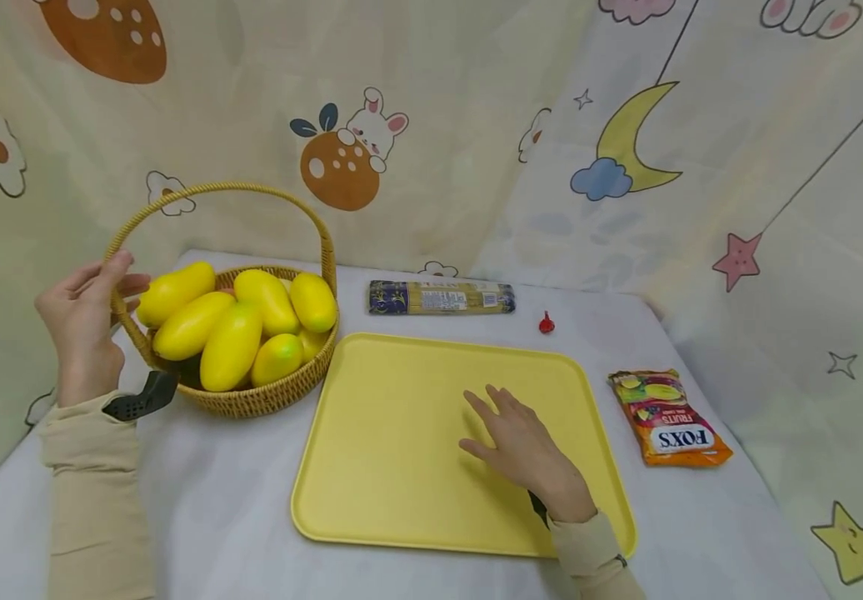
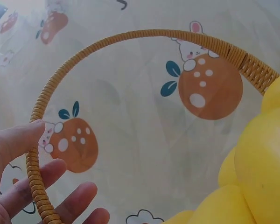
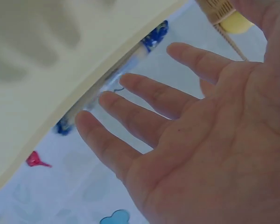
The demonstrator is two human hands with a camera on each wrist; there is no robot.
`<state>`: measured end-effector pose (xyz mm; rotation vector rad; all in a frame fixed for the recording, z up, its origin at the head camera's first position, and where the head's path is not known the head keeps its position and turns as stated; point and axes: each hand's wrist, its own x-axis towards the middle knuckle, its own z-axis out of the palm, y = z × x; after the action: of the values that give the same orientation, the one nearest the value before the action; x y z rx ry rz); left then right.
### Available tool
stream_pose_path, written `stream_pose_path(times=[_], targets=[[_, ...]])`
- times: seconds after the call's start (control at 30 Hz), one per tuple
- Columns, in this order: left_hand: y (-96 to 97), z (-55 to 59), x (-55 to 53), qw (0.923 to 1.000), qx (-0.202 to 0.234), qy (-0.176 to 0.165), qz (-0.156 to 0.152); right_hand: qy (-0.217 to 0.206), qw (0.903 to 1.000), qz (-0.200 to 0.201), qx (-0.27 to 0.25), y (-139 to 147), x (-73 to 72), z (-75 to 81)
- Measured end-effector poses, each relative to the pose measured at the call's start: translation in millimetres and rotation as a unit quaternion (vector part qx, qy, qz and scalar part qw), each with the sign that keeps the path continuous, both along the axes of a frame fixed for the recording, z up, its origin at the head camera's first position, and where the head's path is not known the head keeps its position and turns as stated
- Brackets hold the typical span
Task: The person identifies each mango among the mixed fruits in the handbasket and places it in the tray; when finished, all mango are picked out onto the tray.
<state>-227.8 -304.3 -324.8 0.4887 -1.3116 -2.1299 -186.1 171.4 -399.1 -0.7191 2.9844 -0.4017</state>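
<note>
A wicker basket (image 1: 251,402) heaped with several yellow mangoes (image 1: 231,347) stands at the left. My left hand (image 1: 90,321) is at the left side of its arched handle (image 1: 240,187). In the left wrist view the thumb (image 2: 18,137) lies against the handle, while the fingers (image 2: 77,200) pass round its other side, loosely bent. Over the right half of a yellow tray (image 1: 379,433) hovers my right hand (image 1: 525,446), fingers spread and holding nothing. Its bare palm (image 3: 214,140) fills much of the right wrist view.
Behind the tray lies a long clear-wrapped pack of dried noodles (image 1: 442,298) with a blue end. A small red object (image 1: 546,322) sits to its right. An orange-and-red Fox's candy bag (image 1: 671,419) lies right of the tray. Printed curtains (image 1: 461,192) surround the white-covered table.
</note>
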Motion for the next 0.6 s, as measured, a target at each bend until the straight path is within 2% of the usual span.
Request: stream_pose_path(times=[0.13,0.3,0.47,0.6], targets=[[-0.1,-1.6,-1.2,1.0000,-0.002,0.004,-0.003,0.007,0.9996,0.025,0.005,-17.2,-11.7,12.9],[-3.6,0.1,1.0,0.9993,-0.004,0.005,-0.037,0.022,0.9968,0.077,-0.006,-50.3,-32.5,35.1],[-6.2,-0.3,2.7,0.9989,-0.012,-0.003,-0.045,0.050,0.9878,0.147,-0.016,-91.0,-51.7,52.2],[-7.0,-1.7,3.7,0.9985,-0.022,-0.001,-0.051,0.066,0.9787,0.194,-0.015,-125.1,-62.0,59.4]])
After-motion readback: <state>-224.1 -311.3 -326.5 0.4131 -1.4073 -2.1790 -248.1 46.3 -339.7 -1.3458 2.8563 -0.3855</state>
